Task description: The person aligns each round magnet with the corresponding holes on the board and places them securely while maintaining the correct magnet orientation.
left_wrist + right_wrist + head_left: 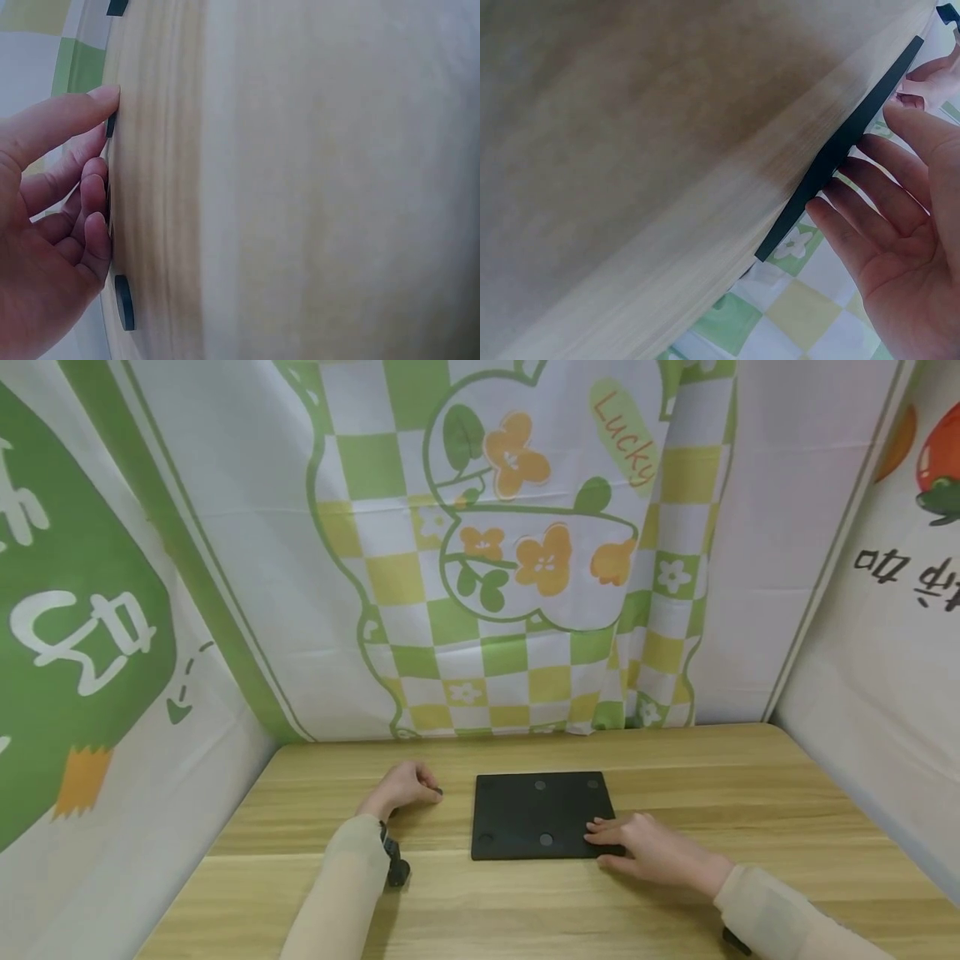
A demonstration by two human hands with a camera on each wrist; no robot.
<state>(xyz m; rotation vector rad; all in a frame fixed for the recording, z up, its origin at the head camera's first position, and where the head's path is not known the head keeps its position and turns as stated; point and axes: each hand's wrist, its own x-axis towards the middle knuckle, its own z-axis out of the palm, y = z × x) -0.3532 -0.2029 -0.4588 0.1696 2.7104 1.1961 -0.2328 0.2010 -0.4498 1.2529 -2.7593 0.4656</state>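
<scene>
Loosely spread right hand (651, 848) on board (517, 814)

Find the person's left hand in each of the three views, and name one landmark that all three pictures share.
Head: the left hand is left of centre, below mid-height.
Left wrist: the left hand lies along the left edge.
Right wrist: the left hand shows partly at the right edge, toward the top.
Shared landmark: the wooden tabletop.
</scene>
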